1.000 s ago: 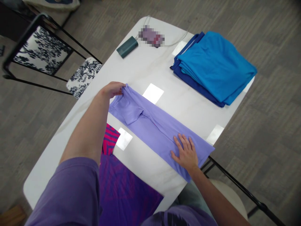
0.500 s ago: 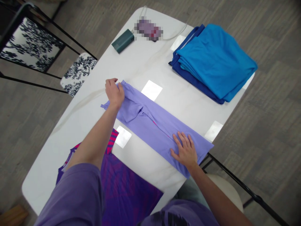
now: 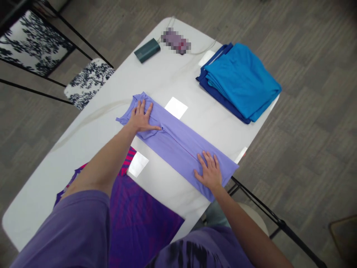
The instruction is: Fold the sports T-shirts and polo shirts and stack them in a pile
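Note:
A lavender shirt (image 3: 178,130), folded into a long strip, lies slantwise across the white table. My left hand (image 3: 141,117) rests on its collar end, fingers spread and thumb stretched toward a small crease. Near the strip's other end my right hand (image 3: 209,171) lies flat with its fingers apart, pressing on the cloth. A thin pink line shows along the middle seam between the hands. Below my left forearm a purple and pink striped shirt (image 3: 139,219) is spread out, partly covered by my arm.
Folded blue clothes (image 3: 242,80) are stacked at the table's right edge. Farther back lie a dark green power bank (image 3: 147,50), a pixelated phone-like object (image 3: 176,41) and a white cable. A patterned chair (image 3: 89,82) stands left of the white table (image 3: 92,137); another chair's black frame (image 3: 262,204) is at right.
My left hand has gone from a bent-finger hold at the collar end to lying spread on the cloth. My right hand stays flat on the shirt. The camera view has shifted slightly.

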A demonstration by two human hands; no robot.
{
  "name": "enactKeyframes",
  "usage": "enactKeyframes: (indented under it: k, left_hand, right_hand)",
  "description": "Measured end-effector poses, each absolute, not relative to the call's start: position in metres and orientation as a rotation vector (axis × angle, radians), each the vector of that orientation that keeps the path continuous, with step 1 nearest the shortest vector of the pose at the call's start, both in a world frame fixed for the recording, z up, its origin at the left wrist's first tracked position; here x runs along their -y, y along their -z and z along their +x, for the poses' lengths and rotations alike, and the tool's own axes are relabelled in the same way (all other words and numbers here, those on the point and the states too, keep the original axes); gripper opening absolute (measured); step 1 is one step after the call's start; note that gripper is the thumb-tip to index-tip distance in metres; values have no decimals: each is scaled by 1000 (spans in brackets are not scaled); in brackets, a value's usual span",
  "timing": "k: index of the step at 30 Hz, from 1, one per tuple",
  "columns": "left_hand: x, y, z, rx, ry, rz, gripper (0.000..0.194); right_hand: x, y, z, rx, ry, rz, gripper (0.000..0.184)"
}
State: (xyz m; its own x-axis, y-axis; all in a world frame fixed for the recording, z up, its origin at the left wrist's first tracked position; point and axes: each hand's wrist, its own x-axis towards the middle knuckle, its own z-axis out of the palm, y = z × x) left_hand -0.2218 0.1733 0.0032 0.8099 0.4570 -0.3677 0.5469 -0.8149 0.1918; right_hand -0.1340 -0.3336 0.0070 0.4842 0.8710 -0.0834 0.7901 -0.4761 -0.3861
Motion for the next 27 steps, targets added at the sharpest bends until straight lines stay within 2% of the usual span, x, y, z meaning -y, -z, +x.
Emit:
enactKeyframes:
  k: [2,4,7,10,12,15,17,20,23,27]
  left_hand:
    - [-180,-20,-228,-735,535,2710,158]
    - [-172,-42,-239,-721,523,2719,156]
    - [-114,-76,-268,-923,261,2654,131]
    - [9,-103,-301,-1359,-113,2309,93]
    - [113,-114,-314,-1519,-161,1949,82]
    - [257,-127,-310,-1653,-108,1588,54]
    - [326,-135,-294,-1696,-79,1444,44]
    - [383,-147,-266,-1777,-63,1257,41]
    - [403,-155,-246,-1857,-66,1119,40]
    - [411,-163,-237,-1875,-59,1026,40]
  right_hand:
    - [335,-10,-134,1406,-389,-2428,87]
    - [338,-11,-133,1399,-390,-2417,87]
    - [342,-14,-131,1382,-405,-2387,86]
    - [344,-19,-129,1349,-456,-2342,87]
    - [344,-26,-127,1314,-515,-2312,89]
    - [347,-41,-112,1321,-653,-2227,88]
    - [354,-54,-89,1385,-736,-2162,82]
    - [373,-76,-35,1388,-765,-2294,73]
    - [397,-97,22,1371,-810,-2512,53]
    - [419,-117,56,1530,-940,-2479,20]
